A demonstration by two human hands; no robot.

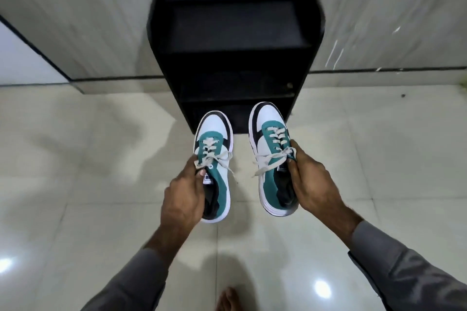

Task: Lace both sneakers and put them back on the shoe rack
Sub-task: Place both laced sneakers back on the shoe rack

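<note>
Nearest you, a bare foot (227, 298) shows at the bottom edge on the glossy tiled floor (75, 184), and your grey sleeves (404, 265) reach forward from both sides. Your left hand (183, 194) has its grip closed on the left sneaker (214, 156), thumb pressed at the tongue and fingers wrapped round the outer side of the collar. Your right hand (313, 179) grips the right sneaker (271, 156) the same way, closed over its collar, thumb by the tongue label. Both shoes are held in the air above the floor, side by side but apart, toes pointing away from you. Both are laced, with white laces (265, 161) tied and loose ends dangling into the gap between them. Beyond the toes stands the black shoe rack (235, 40) against the pale wall (88, 20), its shelves dark; the sneakers are in front of it, not on it.
</note>
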